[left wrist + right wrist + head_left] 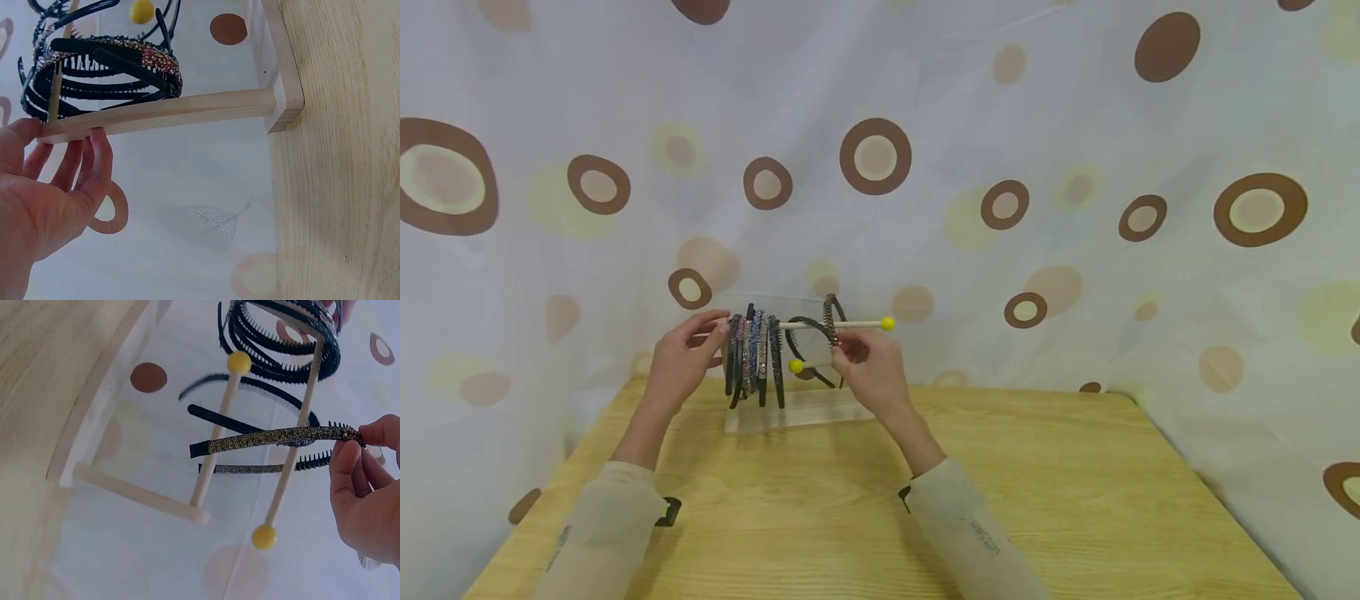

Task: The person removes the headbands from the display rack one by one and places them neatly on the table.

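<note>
headband [275, 436] ends hidden behind right hand [871, 367].

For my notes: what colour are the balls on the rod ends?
Yellow balls, clearest in the right wrist view.

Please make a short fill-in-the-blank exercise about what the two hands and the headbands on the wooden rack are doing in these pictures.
1. The right hand pinches a glittery ____ at its end.
2. The wooden rods of the rack end in small balls of ____ colour.
3. The left hand touches the ____ of the rack with its fingers.
4. The rack stands on a ____ table.

Missing words: headband; yellow; wooden bar; wooden
</note>
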Tool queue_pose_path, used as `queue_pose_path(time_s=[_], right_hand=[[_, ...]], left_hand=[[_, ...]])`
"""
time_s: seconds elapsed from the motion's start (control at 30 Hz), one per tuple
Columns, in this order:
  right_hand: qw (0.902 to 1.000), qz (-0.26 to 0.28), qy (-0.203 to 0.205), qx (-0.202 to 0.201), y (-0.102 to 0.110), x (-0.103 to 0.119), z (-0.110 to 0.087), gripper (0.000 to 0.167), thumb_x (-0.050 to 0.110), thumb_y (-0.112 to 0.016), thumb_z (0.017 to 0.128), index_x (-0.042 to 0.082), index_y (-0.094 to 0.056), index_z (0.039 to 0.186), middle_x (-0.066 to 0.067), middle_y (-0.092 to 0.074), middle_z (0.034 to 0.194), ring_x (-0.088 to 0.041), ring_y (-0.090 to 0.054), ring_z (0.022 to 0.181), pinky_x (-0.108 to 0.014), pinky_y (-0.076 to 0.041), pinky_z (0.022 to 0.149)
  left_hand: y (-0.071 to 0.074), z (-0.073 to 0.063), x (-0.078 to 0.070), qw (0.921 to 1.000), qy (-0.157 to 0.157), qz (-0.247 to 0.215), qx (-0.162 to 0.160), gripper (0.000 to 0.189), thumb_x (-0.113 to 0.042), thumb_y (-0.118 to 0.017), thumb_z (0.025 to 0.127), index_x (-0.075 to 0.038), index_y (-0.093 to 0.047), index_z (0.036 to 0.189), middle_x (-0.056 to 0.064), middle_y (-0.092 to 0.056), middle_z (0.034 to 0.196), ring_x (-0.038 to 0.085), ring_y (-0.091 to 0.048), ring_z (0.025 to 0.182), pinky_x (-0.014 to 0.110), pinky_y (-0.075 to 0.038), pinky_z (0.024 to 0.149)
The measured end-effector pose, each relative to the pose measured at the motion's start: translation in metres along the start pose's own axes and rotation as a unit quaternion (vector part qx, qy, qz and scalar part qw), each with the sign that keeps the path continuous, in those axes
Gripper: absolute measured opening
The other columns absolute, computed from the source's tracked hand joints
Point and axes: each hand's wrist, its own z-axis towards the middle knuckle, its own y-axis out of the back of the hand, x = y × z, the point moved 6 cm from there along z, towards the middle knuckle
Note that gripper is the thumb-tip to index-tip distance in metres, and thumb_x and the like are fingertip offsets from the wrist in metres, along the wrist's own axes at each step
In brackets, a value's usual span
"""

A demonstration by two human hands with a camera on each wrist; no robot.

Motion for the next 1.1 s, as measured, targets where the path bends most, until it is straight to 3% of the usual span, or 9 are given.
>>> queue_pose_path(time_s=[0.33, 0.8, 1.1], right_hand=[[0.9992, 0.004, -0.007, -0.038, 0.042, 0.0, 0.006, 0.015, -0.003, -0.07, 0.09, -0.005, -0.076, 0.104, -0.01, -0.071, 0.087, -0.022, -0.069, 0.076, -0.037, -0.06, 0.07], [0.9958, 0.004, 0.016, -0.091, 0.091, -0.01, 0.002, 0.016, -0.002, -0.07, 0.093, 0.001, -0.077, 0.107, -0.008, -0.07, 0.094, -0.021, -0.068, 0.079, -0.026, -0.057, 0.073], [0.994, -0.003, 0.013, -0.109, 0.132, -0.005, -0.007, 0.017, -0.011, -0.068, 0.091, -0.007, -0.073, 0.106, -0.019, -0.068, 0.095, -0.025, -0.065, 0.08, -0.019, -0.053, 0.074]], left_hand=[[0.0, 0.0, 0.001, 1.0, -0.003, 0.0, -0.002, 0.052, -0.041, -0.058, 0.105, -0.01, -0.056, 0.146, 0.02, -0.057, 0.135, 0.036, -0.06, 0.117, 0.034, -0.059, 0.08], [-0.004, -0.003, 0.003, 1.0, -0.002, -0.004, 0.001, 0.053, -0.043, -0.058, 0.104, -0.01, -0.056, 0.146, 0.019, -0.058, 0.132, 0.035, -0.06, 0.117, 0.033, -0.059, 0.08], [0.0, -0.001, 0.006, 0.9999, -0.013, -0.001, -0.004, 0.052, -0.041, -0.057, 0.105, -0.009, -0.055, 0.147, 0.018, -0.059, 0.13, 0.032, -0.061, 0.114, 0.032, -0.059, 0.079]])
